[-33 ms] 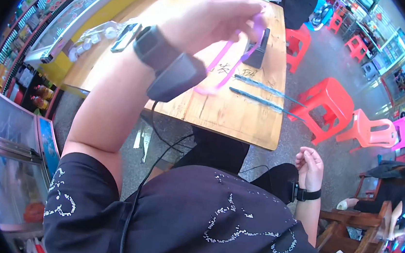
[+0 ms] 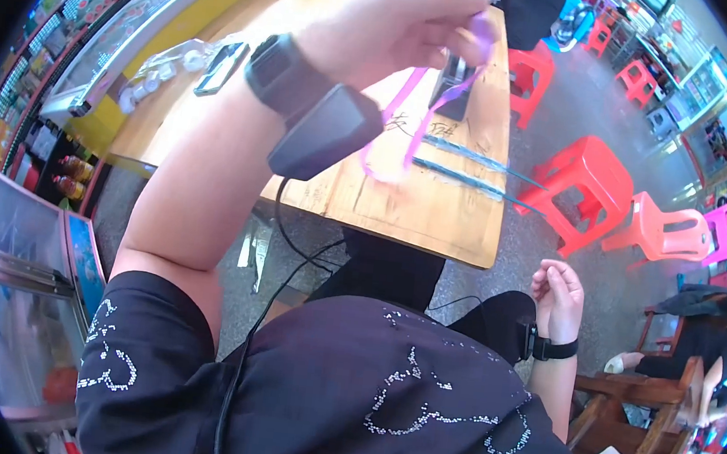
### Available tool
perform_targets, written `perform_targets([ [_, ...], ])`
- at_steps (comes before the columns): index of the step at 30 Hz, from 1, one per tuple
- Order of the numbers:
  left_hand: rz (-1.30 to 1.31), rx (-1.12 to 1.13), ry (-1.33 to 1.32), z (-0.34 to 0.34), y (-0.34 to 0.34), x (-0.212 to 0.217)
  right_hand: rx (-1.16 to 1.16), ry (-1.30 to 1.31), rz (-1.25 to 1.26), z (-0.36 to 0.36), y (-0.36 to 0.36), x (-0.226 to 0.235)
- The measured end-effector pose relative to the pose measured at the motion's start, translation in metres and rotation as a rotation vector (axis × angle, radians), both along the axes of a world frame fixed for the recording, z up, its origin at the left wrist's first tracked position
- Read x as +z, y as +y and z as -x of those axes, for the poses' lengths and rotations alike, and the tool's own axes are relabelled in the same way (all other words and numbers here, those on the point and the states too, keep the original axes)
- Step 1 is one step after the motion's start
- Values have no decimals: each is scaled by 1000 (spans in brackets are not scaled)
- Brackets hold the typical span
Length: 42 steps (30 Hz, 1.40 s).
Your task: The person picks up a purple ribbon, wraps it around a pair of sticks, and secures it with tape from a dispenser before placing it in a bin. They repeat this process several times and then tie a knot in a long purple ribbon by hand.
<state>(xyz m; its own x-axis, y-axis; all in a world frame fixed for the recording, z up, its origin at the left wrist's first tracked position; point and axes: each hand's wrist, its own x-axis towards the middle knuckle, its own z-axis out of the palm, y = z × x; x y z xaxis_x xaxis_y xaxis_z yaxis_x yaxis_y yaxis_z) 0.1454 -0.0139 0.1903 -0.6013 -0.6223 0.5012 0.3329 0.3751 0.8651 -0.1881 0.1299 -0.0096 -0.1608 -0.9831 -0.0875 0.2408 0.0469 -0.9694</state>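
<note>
Raised over the wooden table [image 2: 348, 204], my left hand [image 2: 413, 35] is closed on a pink-purple ribbon [image 2: 416, 131], pinched between thumb and fingers. Below the hand the ribbon hangs in a loose loop, its lower bend blurred close above the tabletop. My right hand [image 2: 560, 291] stays low by my right knee, off the table; its fingers are curled with nothing visible in them. Two long thin blue-green strips [image 2: 460, 179] lie side by side near the table's right edge, their thin ends reaching past it. Partly behind the ribbon sits a dark box-like object [image 2: 455, 96].
A phone [image 2: 221, 69] and a clear plastic bag with white rolls [image 2: 164, 72] lie at the table's left. Red stools [image 2: 591, 183] and an orange-red chair [image 2: 661, 229] stand to the right. A black cable [image 2: 281, 223] hangs from the device on my left wrist.
My left hand has shifted slightly up and to the right, carrying the ribbon; the hanging loop has swung. The right hand looks almost unchanged.
</note>
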Motion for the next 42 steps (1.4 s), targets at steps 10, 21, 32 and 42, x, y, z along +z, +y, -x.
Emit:
perform_targets([
  [10, -345, -381, -129, 138, 24, -24, -30, 250, 615, -46, -5, 102],
  [21, -313, 78, -484, 172, -49, -111, -592, -141, 346, 45, 1, 76],
  [32, 134, 358, -568, 170, -68, -186, -161, 71, -83, 24, -92, -1],
  [42, 60, 342, -502, 169, -62, -184, 100, 202, 94, -3, -131, -8],
])
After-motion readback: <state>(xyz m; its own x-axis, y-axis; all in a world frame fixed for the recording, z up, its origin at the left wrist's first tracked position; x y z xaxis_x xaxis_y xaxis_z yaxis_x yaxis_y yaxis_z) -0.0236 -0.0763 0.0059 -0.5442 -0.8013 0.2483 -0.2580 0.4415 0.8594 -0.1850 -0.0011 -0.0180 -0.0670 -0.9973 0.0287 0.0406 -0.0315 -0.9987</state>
